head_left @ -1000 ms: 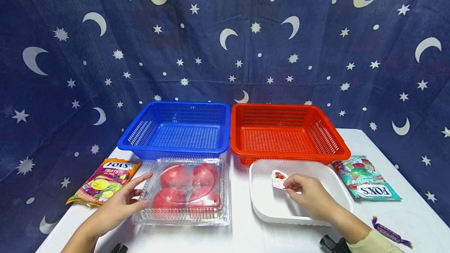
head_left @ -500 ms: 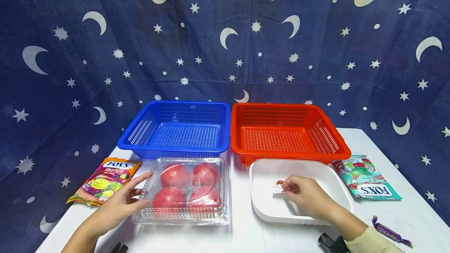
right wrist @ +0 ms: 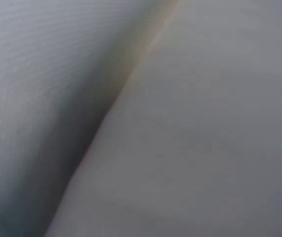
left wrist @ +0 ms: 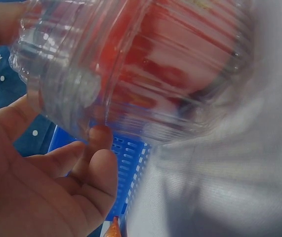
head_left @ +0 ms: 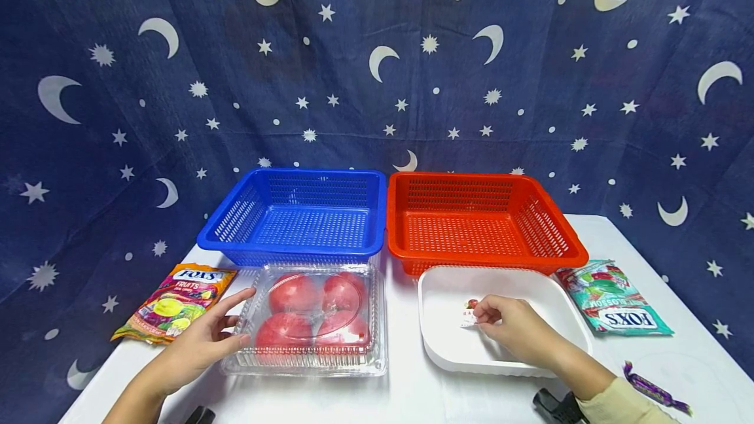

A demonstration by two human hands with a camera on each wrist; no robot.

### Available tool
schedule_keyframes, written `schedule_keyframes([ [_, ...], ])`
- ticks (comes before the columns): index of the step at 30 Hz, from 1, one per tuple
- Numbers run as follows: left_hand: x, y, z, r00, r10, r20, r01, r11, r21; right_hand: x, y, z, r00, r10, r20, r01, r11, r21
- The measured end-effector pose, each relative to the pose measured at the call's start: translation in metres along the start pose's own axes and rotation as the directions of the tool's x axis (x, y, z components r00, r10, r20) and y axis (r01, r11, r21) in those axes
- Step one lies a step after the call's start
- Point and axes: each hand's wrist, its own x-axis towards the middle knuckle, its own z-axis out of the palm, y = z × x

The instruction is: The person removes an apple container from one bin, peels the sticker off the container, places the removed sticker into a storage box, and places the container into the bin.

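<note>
Dark blue cloth [head_left: 365,18] with pale moons and stars fills the upper frame and wraps both sides, and below it a white surface [head_left: 406,352] spreads across the lower half. At its back, side by side near mid-frame, sit a blue basket [head_left: 318,228] and a red basket [head_left: 459,234].

Right of centre in the lower frame, the right hand [head_left: 512,326] pinches a small card [head_left: 469,316] by its right edge, within the outline of the white tray [head_left: 442,339]; I cannot tell whether the card touches the tray's floor. Its wrist view is only a pale blur. To my eye the card is very light, thin and easily bent, so a fingertip hold at one edge suits it.

Lower left of centre, the left hand [head_left: 200,345] has a loose grip, fingers spread, fingertips at the left side of a clear box [head_left: 306,368] of red fruit [head_left: 284,332]. That box looks smooth and flexible, likely heavy with fruit; I'd support it low from both sides.

Candy bags flank them: orange [head_left: 177,303] at lower left, green [head_left: 615,300] at right. One purple sweet [head_left: 656,390] lies in the lower right corner.
</note>
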Motion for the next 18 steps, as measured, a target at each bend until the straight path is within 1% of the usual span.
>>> schedule_keyframes([
  [3,0.000,-0.001,0.000,1.000,0.011,0.001,-0.011,1.000,-0.003,-0.001,0.002,-0.003,1.000,0.002,-0.003,-0.002,1.000,-0.016],
  [9,-0.001,-0.001,0.000,1.000,0.020,0.004,-0.020,1.000,-0.014,-0.003,0.001,-0.014,0.999,0.043,-0.023,-0.044,0.998,-0.054],
  [13,-0.001,0.000,0.000,1.000,0.025,0.005,-0.025,1.000,-0.016,-0.004,-0.007,-0.020,0.998,0.045,-0.046,-0.046,0.999,-0.022],
  [15,-0.001,0.000,0.000,0.999,0.032,0.003,-0.032,0.999,-0.013,-0.004,-0.012,-0.021,0.997,0.030,-0.065,-0.030,1.000,0.005],
  [18,-0.001,0.000,0.001,0.999,0.040,0.001,-0.040,0.999,-0.010,-0.002,-0.019,-0.020,0.997,0.010,-0.071,-0.006,0.998,0.063],
])
